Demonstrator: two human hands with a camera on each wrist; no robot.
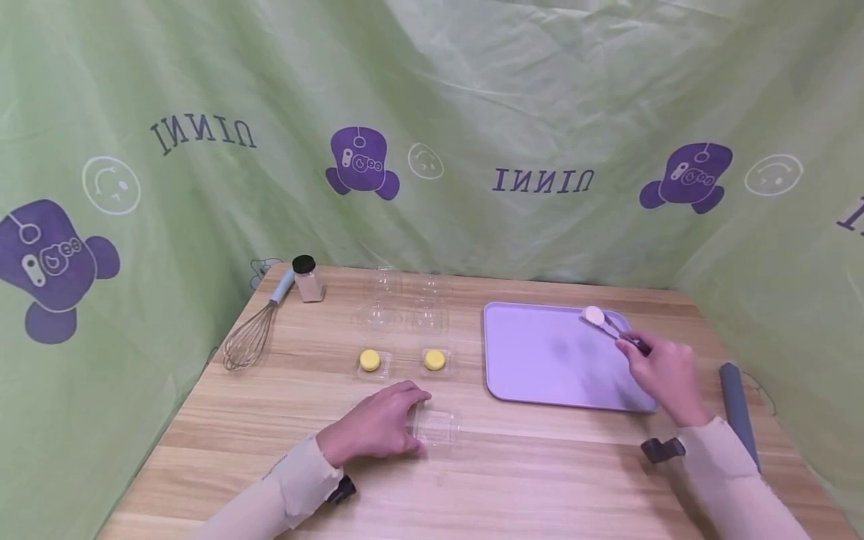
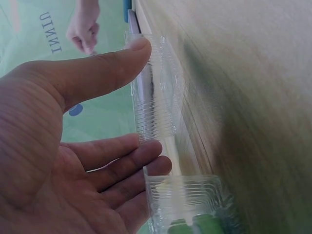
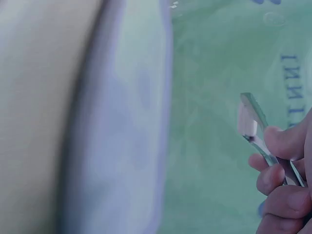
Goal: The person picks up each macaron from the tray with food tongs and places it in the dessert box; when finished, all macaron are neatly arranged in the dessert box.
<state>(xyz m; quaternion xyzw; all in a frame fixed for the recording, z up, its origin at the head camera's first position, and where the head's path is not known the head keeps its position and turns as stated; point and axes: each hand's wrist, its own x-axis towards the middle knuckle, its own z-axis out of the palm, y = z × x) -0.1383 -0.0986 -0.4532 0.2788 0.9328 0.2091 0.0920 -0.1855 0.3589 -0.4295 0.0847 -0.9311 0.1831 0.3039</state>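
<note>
My right hand [image 1: 664, 371] holds a pair of tongs [image 3: 258, 144] above the purple tray [image 1: 540, 360]. Between the tong tips is a pale pink macaron [image 1: 594, 316]. At the near middle of the table, my left hand [image 1: 378, 424] holds a clear plastic box base [image 1: 437, 427] by its edges, thumb on one side and fingers on the other. Beside those fingers, in the left wrist view, stands another clear box [image 2: 187, 190] with something green in it. Farther back, a yellow macaron [image 1: 369, 360] and a second yellow macaron [image 1: 434, 360] each sit in a clear base.
Several clear domed lids [image 1: 427, 315] stand behind the yellow macarons. At the back left are a whisk [image 1: 251, 337] and a black-capped jar [image 1: 309, 281]. A grey-blue roll [image 1: 739, 409] lies along the right edge. Green curtain [image 1: 472, 97] surrounds the table.
</note>
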